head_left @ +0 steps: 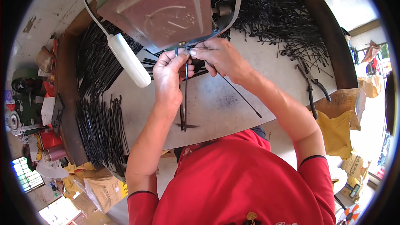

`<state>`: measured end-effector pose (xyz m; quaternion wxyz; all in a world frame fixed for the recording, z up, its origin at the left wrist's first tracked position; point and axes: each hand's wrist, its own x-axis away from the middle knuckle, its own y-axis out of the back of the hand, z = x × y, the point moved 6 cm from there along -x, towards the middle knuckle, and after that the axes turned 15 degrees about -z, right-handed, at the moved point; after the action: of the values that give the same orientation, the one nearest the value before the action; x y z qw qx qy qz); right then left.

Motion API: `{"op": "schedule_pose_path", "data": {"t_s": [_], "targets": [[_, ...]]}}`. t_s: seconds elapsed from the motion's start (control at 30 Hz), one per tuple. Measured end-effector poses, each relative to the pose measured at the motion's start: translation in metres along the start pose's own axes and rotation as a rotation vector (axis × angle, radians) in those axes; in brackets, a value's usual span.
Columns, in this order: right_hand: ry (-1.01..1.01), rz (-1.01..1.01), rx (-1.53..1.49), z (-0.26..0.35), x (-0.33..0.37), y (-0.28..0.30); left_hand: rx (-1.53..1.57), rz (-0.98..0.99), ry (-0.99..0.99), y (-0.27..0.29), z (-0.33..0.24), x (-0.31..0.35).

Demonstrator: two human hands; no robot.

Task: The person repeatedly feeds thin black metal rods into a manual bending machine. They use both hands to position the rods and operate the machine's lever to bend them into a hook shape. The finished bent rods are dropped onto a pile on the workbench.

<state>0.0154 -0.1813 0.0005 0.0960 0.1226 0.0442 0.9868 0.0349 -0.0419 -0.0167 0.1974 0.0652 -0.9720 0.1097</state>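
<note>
Thin black rods (186, 96), pinched in the fingers (179, 61) of left hand (167, 77) and right hand (228, 60) beneath the machine (162, 16), look light, springy and (being glossy) perhaps slippery, best held near their upper ends.

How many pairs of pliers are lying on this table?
1: the pliers lie at the right front of the table, near the right-hand heap of black rods. More could be hidden beneath.

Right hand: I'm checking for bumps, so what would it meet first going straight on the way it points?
Most likely the left hand, whose fingers lie just ahead of the right hand; any gap between them is hard to judge in depth.
</note>
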Motion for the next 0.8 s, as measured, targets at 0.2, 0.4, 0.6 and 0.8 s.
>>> {"op": "schedule_pose_path", "data": {"t_s": [0.2,0.4,0.6,0.8], "targets": [[-0.147,-0.079,-0.185,-0.029,0.031,-0.002,0.087,0.012,-0.034,0.007,0.017,0.025],[-0.126,-0.047,-0.295,-0.023,0.039,0.001,0.035,0.127,-0.078,0.004,0.014,0.022],[-0.134,-0.049,-0.368,-0.025,0.038,-0.002,0.064,0.209,-0.051,-0.001,0.013,0.015],[-0.086,-0.025,-0.292,-0.022,0.035,0.001,0.058,0.178,-0.052,-0.004,0.007,0.022]]}}
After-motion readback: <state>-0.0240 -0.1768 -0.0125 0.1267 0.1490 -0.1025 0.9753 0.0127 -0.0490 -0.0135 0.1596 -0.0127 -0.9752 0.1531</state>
